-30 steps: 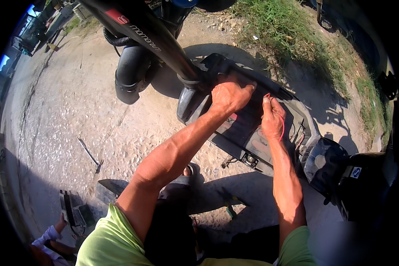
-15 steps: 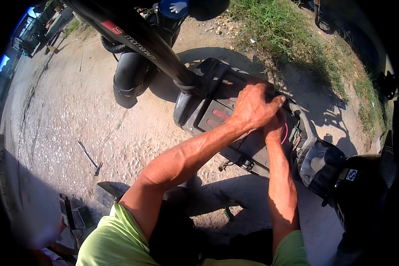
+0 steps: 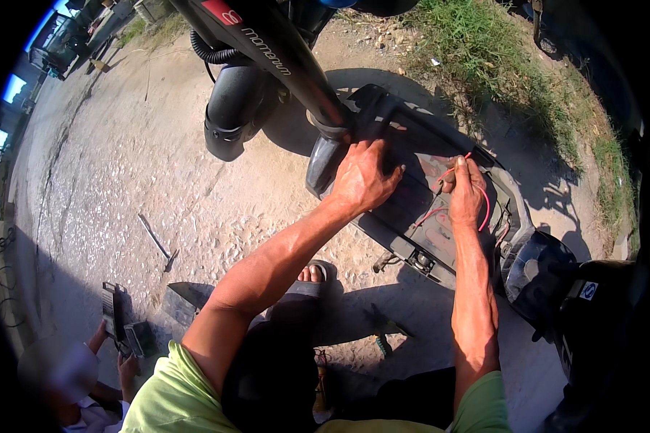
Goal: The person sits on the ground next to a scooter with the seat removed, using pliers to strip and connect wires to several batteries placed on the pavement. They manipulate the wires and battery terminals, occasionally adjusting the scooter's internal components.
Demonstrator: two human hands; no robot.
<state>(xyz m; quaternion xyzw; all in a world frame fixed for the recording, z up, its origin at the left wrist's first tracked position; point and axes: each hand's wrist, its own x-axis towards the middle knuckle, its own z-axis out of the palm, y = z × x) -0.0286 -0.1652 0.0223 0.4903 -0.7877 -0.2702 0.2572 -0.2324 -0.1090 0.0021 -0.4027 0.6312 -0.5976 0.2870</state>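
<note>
An electric scooter's dark footboard compartment [image 3: 426, 242] lies before me, its inside exposed. My right hand [image 3: 466, 195] is closed over it, thumb and fingers pinching a red wire [image 3: 486, 206] that loops down beside the wrist. Another short stretch of red wire [image 3: 432, 214] lies on the reddish, dusty inner surface. My left hand [image 3: 367, 179] rests at the compartment's left part, beside the base of the black steering column [image 3: 296, 72]. Its fingers are bent over a dark part, and what they grip is hidden.
A hammer-like tool [image 3: 155, 238] lies on the concrete at left. Pliers [image 3: 383, 339] lie near my sandalled foot [image 3: 309, 278]. At lower left, another person's hand [image 3: 128, 368] is near dark box-shaped parts [image 3: 140, 338]. The scooter's seat end [image 3: 542, 267] stands right; grass [image 3: 484, 65] grows beyond.
My hands were close together over the compartment. They have moved apart: the left toward the steering column, the right slightly up with the red wire. The view has shifted a little.
</note>
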